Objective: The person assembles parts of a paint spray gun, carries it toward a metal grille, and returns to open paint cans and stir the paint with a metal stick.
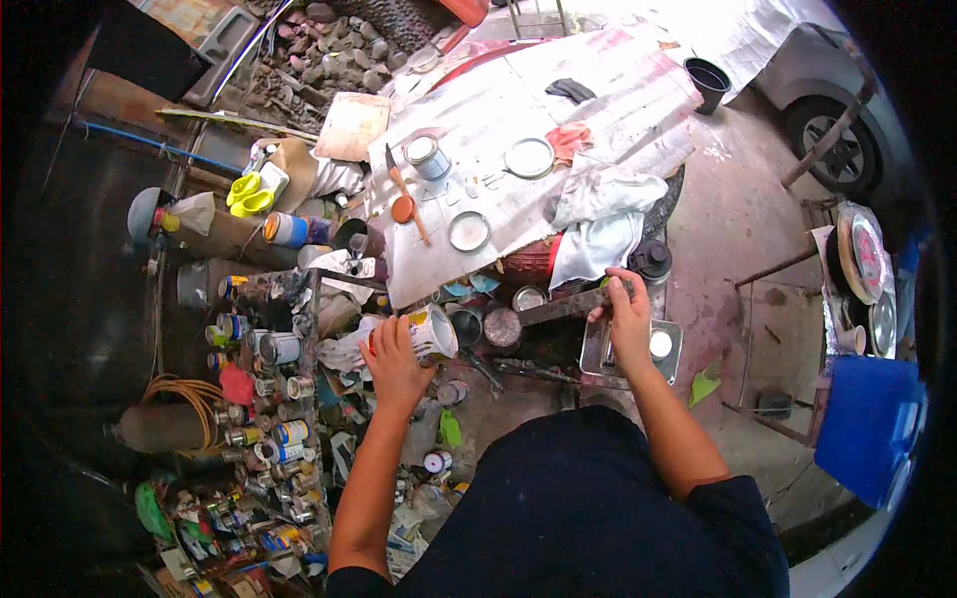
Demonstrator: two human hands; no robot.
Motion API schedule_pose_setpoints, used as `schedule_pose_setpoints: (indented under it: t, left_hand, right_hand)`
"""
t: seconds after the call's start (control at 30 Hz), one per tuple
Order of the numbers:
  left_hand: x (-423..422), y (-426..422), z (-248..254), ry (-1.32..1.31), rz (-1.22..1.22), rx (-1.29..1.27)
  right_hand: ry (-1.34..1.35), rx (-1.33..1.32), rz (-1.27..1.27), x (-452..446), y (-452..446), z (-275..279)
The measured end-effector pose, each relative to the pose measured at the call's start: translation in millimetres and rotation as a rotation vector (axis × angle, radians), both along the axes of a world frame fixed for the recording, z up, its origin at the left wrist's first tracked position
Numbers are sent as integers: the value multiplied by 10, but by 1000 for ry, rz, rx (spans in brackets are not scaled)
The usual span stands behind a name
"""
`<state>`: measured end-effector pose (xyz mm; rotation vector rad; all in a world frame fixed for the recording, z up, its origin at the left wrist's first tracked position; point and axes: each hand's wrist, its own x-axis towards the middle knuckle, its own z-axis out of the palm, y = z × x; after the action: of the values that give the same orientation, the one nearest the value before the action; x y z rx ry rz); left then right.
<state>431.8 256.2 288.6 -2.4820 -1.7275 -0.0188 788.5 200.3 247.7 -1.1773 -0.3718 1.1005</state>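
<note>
My left hand [396, 364] is wrapped round a white paint can [435, 333] with a yellow and red label. The can is tilted, its bottom or lid end turned to the right. My right hand [628, 321] is raised at the table's near right corner, fingers curled towards the thumb. A small greenish spot shows at its fingertips, too small to name. Just under this hand lies a metal tray [596, 349] with a white-capped container [660, 345] in it. A dark flat bar [560, 306] runs leftward from near my right fingers; I cannot tell whether they touch it.
On the covered table [469, 130] stand an open can [427, 157], round lids [470, 231] and an orange-handled tool [403, 207]. Crowded paint cans [280, 348] fill the left side. A blue box [869, 429] and a car wheel [835, 145] are at right.
</note>
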Motion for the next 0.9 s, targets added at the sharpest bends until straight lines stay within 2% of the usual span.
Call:
schedule_pose_setpoints:
  t: [0.9]
  left_hand:
    - [40, -3, 146, -15, -15, 21]
  right_hand:
    - [-13, 44, 12, 13, 1, -68]
